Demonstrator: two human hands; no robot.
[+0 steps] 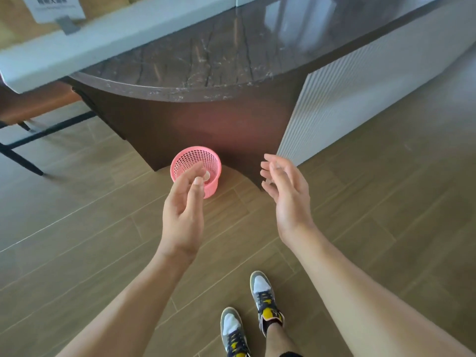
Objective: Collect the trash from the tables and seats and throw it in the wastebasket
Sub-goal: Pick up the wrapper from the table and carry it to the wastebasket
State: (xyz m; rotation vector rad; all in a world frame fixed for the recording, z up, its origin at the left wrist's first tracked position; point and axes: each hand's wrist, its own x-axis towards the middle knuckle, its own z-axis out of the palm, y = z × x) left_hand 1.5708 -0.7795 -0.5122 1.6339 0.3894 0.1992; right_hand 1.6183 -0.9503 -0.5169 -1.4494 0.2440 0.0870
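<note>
Wastebasket (pixel 197 148) of pink perforated plastic stands upright on the wood-plank floor (pixel 98 228), touching the foot of a dark brown table base (pixel 206 124) that carries a rounded, dark veined stone tabletop (pixel 219 55). The left hand (pixel 181 210) is held over the near rim of the basket, palm turned inward, its fingers loosely curled with the thumb tip close to the forefinger. A small pale round piece of trash (pixel 206 174) shows just beyond that thumb tip, in line with the basket's opening; whether the left grip pinches it or it is loose in the air I cannot tell. The right hand (pixel 288 194) hangs to the right of the basket and apart from it, above the floor, its grip slack with the fingers spread and only slightly bent; a faint glassy blur sits by the fingertips, too smeared to identify. A white ribbed panel (pixel 360 86) meets the table base on the right. At the left stands a chair (pixel 38 104) with an orange-brown seat and thin black legs. Behind the tabletop runs a pale ledge (pixel 103 37) with a printed sign (pixel 51 6) on it. Two grey, white and yellow sneakers (pixel 265 300) stand on the floor below the arms.
</note>
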